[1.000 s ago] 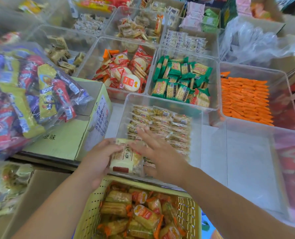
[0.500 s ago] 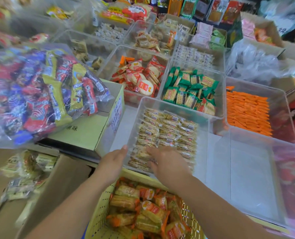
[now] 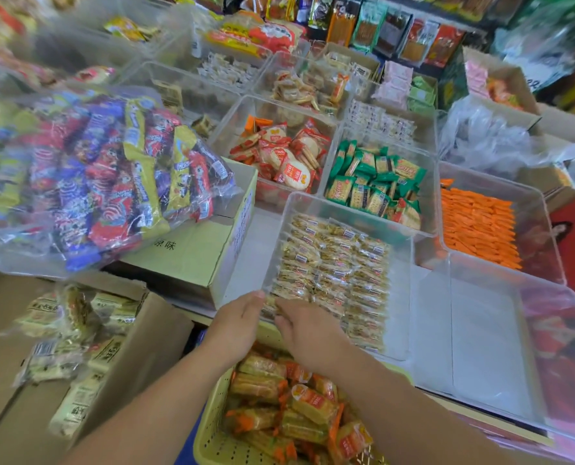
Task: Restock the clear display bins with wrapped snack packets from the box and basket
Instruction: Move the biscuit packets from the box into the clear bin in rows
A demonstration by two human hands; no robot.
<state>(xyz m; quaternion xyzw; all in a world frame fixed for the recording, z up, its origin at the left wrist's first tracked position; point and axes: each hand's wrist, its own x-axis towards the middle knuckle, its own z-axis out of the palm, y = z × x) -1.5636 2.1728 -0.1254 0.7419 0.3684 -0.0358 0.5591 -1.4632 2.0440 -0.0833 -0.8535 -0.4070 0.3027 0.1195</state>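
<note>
Cardboard box (image 3: 152, 344) of crinkly pale packets (image 3: 74, 317) lower left, left hand (image 3: 235, 327) straight-fingered against the clear plastic bin (image 3: 401, 297) corner, right hand (image 3: 309, 330) fingers flat on its glossy packet rows (image 3: 340, 273), perforated yellow basket (image 3: 212, 431) of orange packets (image 3: 299, 407) below.

lower centre: pale yellow basket (image 3: 212, 443) with a grid of small holes, holding golden packets (image 3: 309, 406) with orange-red ends. centre: clear bin (image 3: 402, 290), its tan packets (image 3: 333, 263) in clear film with small dark labels. right of centre: green packets (image 3: 373, 182) with yellow faces. far right: plain orange sticks (image 3: 477, 223). upper left: bag (image 3: 95, 169) of purple, red and yellow wrappers. lower left: brown box (image 3: 155, 344), cream packets (image 3: 111, 310) with dark print.
</note>
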